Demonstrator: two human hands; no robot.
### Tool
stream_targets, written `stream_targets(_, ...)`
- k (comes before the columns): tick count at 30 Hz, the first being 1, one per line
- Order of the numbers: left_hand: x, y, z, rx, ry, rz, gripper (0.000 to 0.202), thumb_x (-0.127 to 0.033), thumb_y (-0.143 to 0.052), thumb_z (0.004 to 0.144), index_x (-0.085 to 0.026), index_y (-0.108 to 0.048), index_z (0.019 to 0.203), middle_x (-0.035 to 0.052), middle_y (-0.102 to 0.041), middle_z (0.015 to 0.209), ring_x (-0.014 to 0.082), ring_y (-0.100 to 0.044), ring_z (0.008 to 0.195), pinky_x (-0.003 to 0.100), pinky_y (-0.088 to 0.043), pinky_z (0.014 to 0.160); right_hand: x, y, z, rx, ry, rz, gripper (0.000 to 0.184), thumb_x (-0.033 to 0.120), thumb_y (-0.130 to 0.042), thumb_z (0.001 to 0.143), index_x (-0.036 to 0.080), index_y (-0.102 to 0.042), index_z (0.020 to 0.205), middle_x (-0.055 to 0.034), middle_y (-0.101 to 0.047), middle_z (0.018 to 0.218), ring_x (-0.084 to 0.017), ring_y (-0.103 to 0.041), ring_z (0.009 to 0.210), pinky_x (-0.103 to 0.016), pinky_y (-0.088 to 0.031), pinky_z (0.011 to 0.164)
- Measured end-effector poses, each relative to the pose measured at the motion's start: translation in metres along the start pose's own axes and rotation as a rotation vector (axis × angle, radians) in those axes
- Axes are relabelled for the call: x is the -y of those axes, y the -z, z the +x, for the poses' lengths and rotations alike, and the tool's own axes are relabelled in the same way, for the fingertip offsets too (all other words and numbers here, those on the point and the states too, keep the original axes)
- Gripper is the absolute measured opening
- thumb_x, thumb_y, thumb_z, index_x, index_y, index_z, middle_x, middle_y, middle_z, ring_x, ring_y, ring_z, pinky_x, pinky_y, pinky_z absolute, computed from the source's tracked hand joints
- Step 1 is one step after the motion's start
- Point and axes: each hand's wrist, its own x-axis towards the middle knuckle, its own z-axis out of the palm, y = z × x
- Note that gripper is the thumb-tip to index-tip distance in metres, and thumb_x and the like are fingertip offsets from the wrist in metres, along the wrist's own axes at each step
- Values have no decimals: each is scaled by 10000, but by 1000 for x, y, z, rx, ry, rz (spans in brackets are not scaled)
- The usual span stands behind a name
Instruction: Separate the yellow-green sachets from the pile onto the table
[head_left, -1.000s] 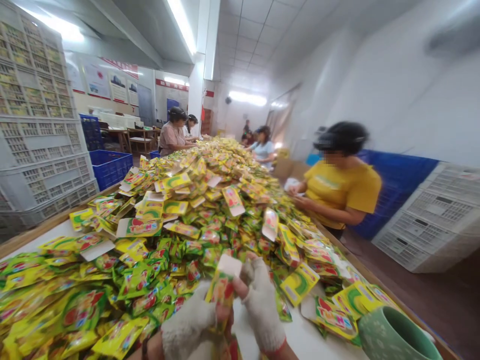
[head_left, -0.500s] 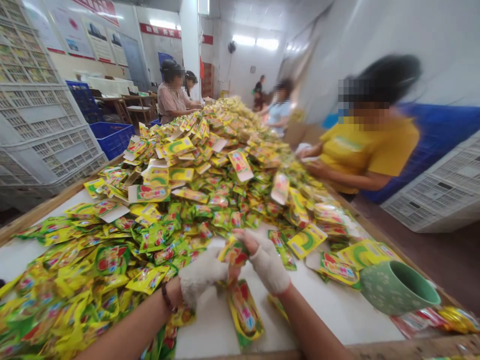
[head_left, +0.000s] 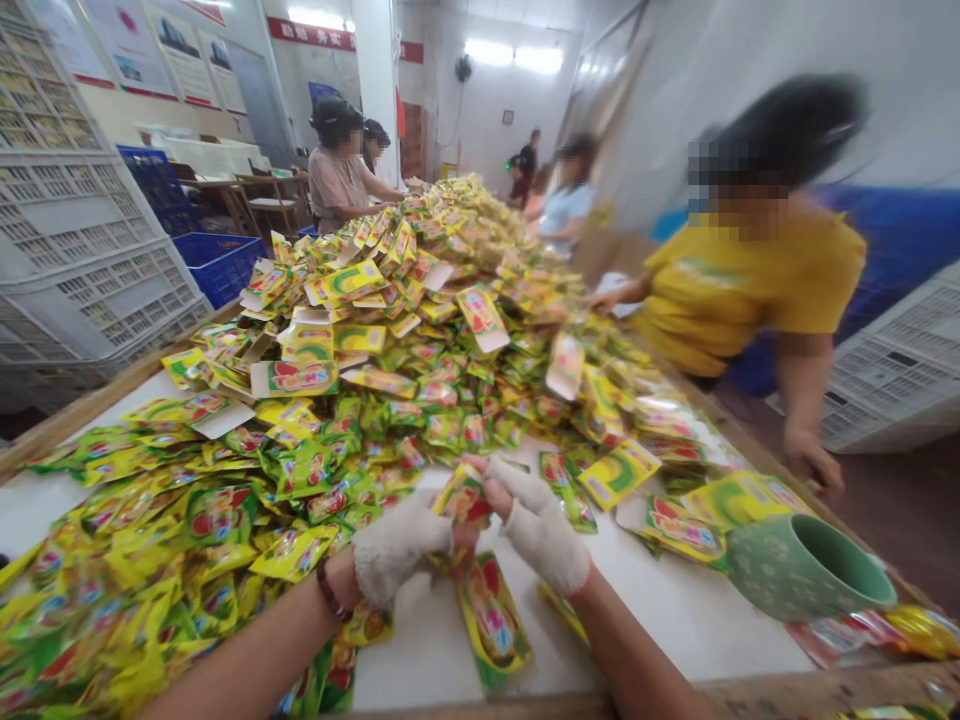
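Both my hands wear pale fingerless gloves. Between them is a small yellow-green packet (head_left: 460, 496) with red fruit printed on it. My left hand (head_left: 401, 545) is closed around its lower left part. From the other side, my right hand (head_left: 541, 530) pinches its upper right edge with the fingertips. Just below, a yellow-and-green printed carton (head_left: 493, 622) lies on the white tabletop (head_left: 630, 640). Loose green and yellow sachets (head_left: 225, 515) spread in a heap left of my left hand. Whether the held packet is a sachet or a carton is hard to make out.
Mixed cartons and sachets form a tall pile (head_left: 435, 300) along the table. A green floral cup (head_left: 765, 570) and red and gold wrappers (head_left: 862, 632) sit at right. A co-worker in yellow (head_left: 750, 280) is beside the table. White crates (head_left: 82, 220) stack at left.
My hands keep hold of the packet, with only slight movement. The co-worker in yellow has lowered one arm beside the table edge. The whole view has shifted a little.
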Motion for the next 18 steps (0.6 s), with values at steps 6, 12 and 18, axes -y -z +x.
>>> stream_targets(6,0,-12,-2,-6,-24,-200,371,-368,-810,584,-153,-560,754,-38,-533,586,60,-467,462,177,-353,419,-8,-7,-5,-41,316,-264,431,275,-407,947,186,-497,1359,-49,-652,862,-163,-592,764,-284,-510,719)
stream_targets(12,2,-14,5,-120,-52,-101,363,-396,-782,623,-169,-541,771,-33,-534,653,87,-491,550,217,-432,534,-9,-8,0,-49,180,-151,394,293,-457,907,225,-589,1272,-41,-671,886,-186,-615,805,-336,-524,780)
stream_targets(18,-12,-5,-17,-92,-12,567,320,-443,-684,699,-159,-646,843,10,-620,763,140,-533,677,230,-428,613,-19,25,11,-70,-79,-120,390,362,-548,836,182,-638,1169,-65,-690,1064,-228,-616,976,-378,-488,889)
